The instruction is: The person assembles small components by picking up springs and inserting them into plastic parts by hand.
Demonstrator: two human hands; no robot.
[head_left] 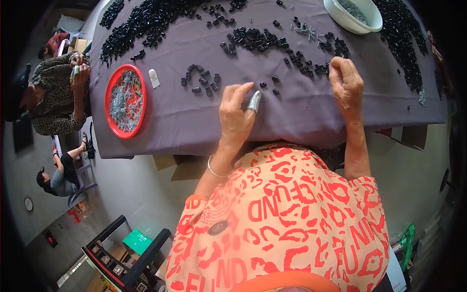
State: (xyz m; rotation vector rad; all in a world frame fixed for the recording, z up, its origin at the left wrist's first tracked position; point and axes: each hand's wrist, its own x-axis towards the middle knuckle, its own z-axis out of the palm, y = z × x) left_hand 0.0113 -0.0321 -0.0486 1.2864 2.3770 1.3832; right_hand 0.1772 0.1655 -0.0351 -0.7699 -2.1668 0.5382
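Note:
My left hand (235, 116) is over the near part of the table, palm down, a silver-grey cover on its thumb (254, 101). Its fingers are slightly bent and apart from the thumb, with nothing visible between them. Just past them lie a few loose small black plastic pieces (276, 79). My right hand (347, 87) is closed in a pinch at the edge of a scattered row of black pieces (306, 68); whatever its fingertips hold is hidden. Left of my left hand, several black pieces (196, 89) form a rough ring.
A red oval tray (108, 104) of thin grey metal pins stands at left, beside a small white piece (153, 78). A white bowl (362, 28) of grey parts stands far right. Large black heaps (141, 31) cover the far left. Another person (58, 95) sits at the table's left edge.

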